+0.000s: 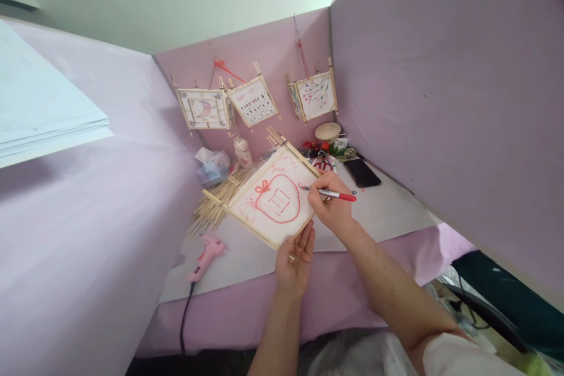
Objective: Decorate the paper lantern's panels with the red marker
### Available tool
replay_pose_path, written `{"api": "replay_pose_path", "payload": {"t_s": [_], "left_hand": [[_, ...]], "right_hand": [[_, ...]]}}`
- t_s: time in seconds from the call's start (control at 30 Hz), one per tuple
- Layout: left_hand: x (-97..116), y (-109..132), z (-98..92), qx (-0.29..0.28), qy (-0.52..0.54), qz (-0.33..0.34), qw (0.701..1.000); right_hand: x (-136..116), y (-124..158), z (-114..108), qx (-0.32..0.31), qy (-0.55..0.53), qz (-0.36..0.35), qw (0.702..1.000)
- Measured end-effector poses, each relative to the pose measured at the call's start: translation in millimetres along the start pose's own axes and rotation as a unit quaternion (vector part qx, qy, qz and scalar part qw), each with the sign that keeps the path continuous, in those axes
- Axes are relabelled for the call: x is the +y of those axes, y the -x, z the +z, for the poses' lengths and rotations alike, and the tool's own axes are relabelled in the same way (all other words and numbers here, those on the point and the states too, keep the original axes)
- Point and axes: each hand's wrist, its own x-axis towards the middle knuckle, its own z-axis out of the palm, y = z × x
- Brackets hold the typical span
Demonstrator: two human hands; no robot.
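Clock face centred on the lantern, which is held tilted over the middle of the table; resting or lifted, cannot tell. Left hand, 5 o'clock: thumb and fingers clamped on the bottom corner. Right hand, 3 o'clock: fingers pinched together round a red marker, tip at the drawn paper; contact too small to confirm. Glue gun lies at 8, loose sticks at 9, phone between 2 and 3. Farther: hanging lanterns at 11 to 1.

Handling (judged): light; stick frame fairly stiff, glued joints likely weak under twist; paper soft, easily dented or smudged. Best hold: sticks near a corner, off the panel.
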Motion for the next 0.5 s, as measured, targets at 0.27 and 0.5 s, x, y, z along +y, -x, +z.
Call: {"api": "replay_pose_path", "payload": {"t_s": [0.27,0.5], "left_hand": [[-0.5,-0.7,0.5,-0.004,0.001,-0.002,1.0],[0.1,0.2,0.1,0.0,-0.01,-0.001,1.0]], "right_hand": [[-0.4,-0.2,0.4,0.006,-0.001,-0.002,1.0],[-4.6,-0.3,-2.7,0.01,-0.025,0.0,1.0]]}}
